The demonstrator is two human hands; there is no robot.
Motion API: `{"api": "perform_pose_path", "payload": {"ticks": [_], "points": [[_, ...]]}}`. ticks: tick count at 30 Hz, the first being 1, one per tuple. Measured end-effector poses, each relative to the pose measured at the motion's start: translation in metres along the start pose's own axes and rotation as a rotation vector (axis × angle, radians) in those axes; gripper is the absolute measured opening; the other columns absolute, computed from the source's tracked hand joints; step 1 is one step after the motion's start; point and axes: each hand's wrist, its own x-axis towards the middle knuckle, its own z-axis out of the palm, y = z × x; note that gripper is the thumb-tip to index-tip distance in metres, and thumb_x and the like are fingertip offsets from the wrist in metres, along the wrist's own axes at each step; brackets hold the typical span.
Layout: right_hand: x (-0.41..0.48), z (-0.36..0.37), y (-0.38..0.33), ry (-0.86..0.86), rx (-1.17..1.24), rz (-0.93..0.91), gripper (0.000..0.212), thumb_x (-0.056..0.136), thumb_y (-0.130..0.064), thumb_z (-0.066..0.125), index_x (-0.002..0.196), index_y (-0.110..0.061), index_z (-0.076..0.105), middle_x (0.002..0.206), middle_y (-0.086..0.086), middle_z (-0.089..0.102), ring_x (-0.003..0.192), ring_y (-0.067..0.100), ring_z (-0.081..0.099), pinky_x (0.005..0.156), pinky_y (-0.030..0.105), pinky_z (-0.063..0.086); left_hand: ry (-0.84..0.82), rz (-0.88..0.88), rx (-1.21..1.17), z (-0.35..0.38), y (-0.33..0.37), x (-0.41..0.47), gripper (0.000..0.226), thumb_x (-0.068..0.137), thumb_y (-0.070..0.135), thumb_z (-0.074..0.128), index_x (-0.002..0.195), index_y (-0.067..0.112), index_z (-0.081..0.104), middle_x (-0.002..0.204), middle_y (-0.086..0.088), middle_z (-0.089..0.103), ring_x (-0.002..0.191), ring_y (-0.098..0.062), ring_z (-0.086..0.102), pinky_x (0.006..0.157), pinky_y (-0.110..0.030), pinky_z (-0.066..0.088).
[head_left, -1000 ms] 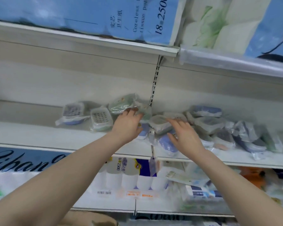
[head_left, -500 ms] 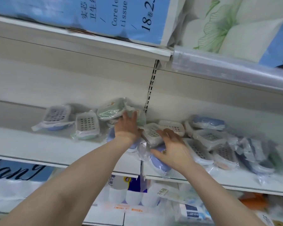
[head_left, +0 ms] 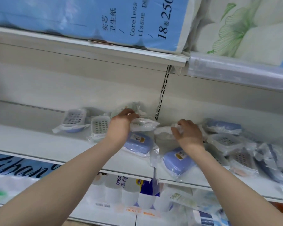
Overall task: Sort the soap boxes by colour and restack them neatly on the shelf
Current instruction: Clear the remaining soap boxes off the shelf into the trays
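Nearest the camera, two bare forearms are stretched up toward a white shelf. At its front lip, a blue soap box in a loose clear bag is seen tilted over the edge, and a second blue box lies close behind it to the left. The front one is judged the most likely thing to be lost: a brush from the right wrist just above it could tip it off onto the stock below.

The right hand is curled, its fingers closed on crinkled clear wrapping; which box lies inside cannot be told. The left hand is bent over a pale wrapped box, the fingers closed over its top edge. Since only slippery film is gripped, either packet could slide out or the bag could tear.

Left of the hands, two white-grilled boxes are propped apart from the rest, and to the right a mixed heap of blue and grey packets is piled loosely; a tug at one bag could bring neighbours down with it. The sorting is judged barely begun.

Farther back, a pale back panel with a slotted upright is seen. Above it, an upper shelf is loaded with a blue tissue pack, and tissue rolls are stacked below.
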Motion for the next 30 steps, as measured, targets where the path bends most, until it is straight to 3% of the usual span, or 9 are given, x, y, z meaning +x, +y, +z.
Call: {"api": "perform_pose_path", "payload": {"ticks": [3, 6, 8, 10, 14, 18, 23, 27, 30], "points": [[-0.001, -0.008, 0.006, 0.056, 0.11, 0.06, 0.017, 0.093, -0.029, 0.056, 0.092, -0.012, 0.057, 0.096, 0.014, 0.061, 0.091, 0.035, 0.057, 0.072, 0.038, 0.037, -0.134, 0.087, 0.138, -0.013, -0.009, -0.017, 0.056, 0.058, -0.017, 0.067, 0.101, 0.017, 0.076, 0.113, -0.015, 0.066, 0.084, -0.035, 0.069, 0.067, -0.04, 0.058], [-0.01, -0.012, 0.01, 0.103, 0.197, 0.137, 0.016, 0.095, -0.028, 0.056, 0.085, -0.017, 0.051, 0.092, 0.011, 0.063, 0.088, 0.033, 0.057, 0.067, 0.034, 0.032, -0.195, 0.123, 0.2, -0.017, -0.013, -0.035, 0.049, 0.073, -0.01, 0.061, 0.111, 0.019, 0.073, 0.12, -0.016, 0.065, 0.1, -0.037, 0.064, 0.078, -0.048, 0.056], [-0.018, -0.018, 0.01, 0.154, 0.229, 0.186, 0.018, 0.097, -0.029, 0.054, 0.086, -0.014, 0.051, 0.087, 0.009, 0.062, 0.082, 0.031, 0.056, 0.065, 0.032, 0.03, -0.189, 0.051, 0.179, -0.019, -0.005, -0.041, 0.038, 0.087, 0.02, 0.045, 0.117, 0.02, 0.067, 0.123, -0.01, 0.063, 0.108, -0.034, 0.057, 0.088, -0.043, 0.051], [-0.026, -0.026, 0.009, 0.234, 0.266, 0.223, 0.019, 0.098, -0.028, 0.051, 0.09, -0.011, 0.051, 0.08, 0.008, 0.058, 0.077, 0.031, 0.055, 0.064, 0.032, 0.03, -0.247, -0.065, 0.164, -0.019, 0.009, -0.04, 0.058, 0.087, 0.051, 0.024, 0.127, 0.022, 0.055, 0.128, -0.009, 0.058, 0.112, -0.031, 0.052, 0.092, -0.041, 0.048], [-0.039, -0.033, 0.006, 0.324, 0.33, 0.293, 0.024, 0.101, -0.025, 0.045, 0.101, -0.002, 0.052, 0.089, 0.027, 0.063, 0.082, 0.044, 0.06, 0.064, 0.035, 0.031, -0.432, -0.152, 0.315, -0.002, 0.029, -0.032, 0.067, 0.084, 0.075, 0.035, 0.139, 0.038, 0.033, 0.147, -0.014, 0.033, 0.13, -0.039, 0.039, 0.099, -0.049, 0.043], [-0.045, -0.028, 0.018, 0.117, 0.38, 0.526, 0.046, 0.104, -0.042, 0.03, 0.121, -0.004, 0.051, 0.119, 0.031, 0.06, 0.109, 0.046, 0.056, 0.082, 0.04, 0.041, -0.471, -0.317, 0.165, 0.01, 0.037, -0.028, 0.064, 0.076, 0.079, 0.045, 0.124, 0.036, 0.041, 0.132, -0.014, 0.04, 0.113, -0.04, 0.051, 0.093, -0.047, 0.048], [-0.046, -0.014, 0.037, 0.045, 0.415, 0.602, 0.072, 0.091, -0.073, 0.017, 0.104, -0.016, 0.058, 0.108, 0.022, 0.066, 0.094, 0.043, 0.064, 0.087, 0.051, 0.053, -0.415, -0.383, 0.113, 0.014, 0.042, -0.028, 0.076, 0.07, 0.079, 0.052, 0.119, 0.023, 0.037, 0.122, -0.014, 0.044, 0.104, -0.039, 0.056, 0.087, -0.048, 0.05], [-0.036, -0.016, 0.042, -0.008, 0.448, 0.682, 0.069, 0.091, -0.072, 0.026, 0.102, -0.012, 0.058, 0.108, 0.021, 0.066, 0.097, 0.041, 0.064, 0.089, 0.047, 0.052, -0.355, -0.414, 0.059, 0.024, 0.041, -0.033, 0.069, 0.078, 0.06, 0.059, 0.126, 0.017, 0.032, 0.122, -0.017, 0.047, 0.106, -0.041, 0.052, 0.087, -0.046, 0.047], [-0.027, -0.018, 0.045, -0.006, 0.342, 0.674, 0.06, 0.096, -0.063, 0.027, 0.112, -0.013, 0.055, 0.111, 0.021, 0.065, 0.099, 0.039, 0.063, 0.087, 0.043, 0.051, -0.402, -0.406, 0.11, 0.028, 0.041, -0.03, 0.065, 0.084, 0.044, 0.052, 0.142, 0.035, 0.023, 0.132, -0.019, 0.041, 0.113, -0.045, 0.048, 0.095, -0.047, 0.044]]}}
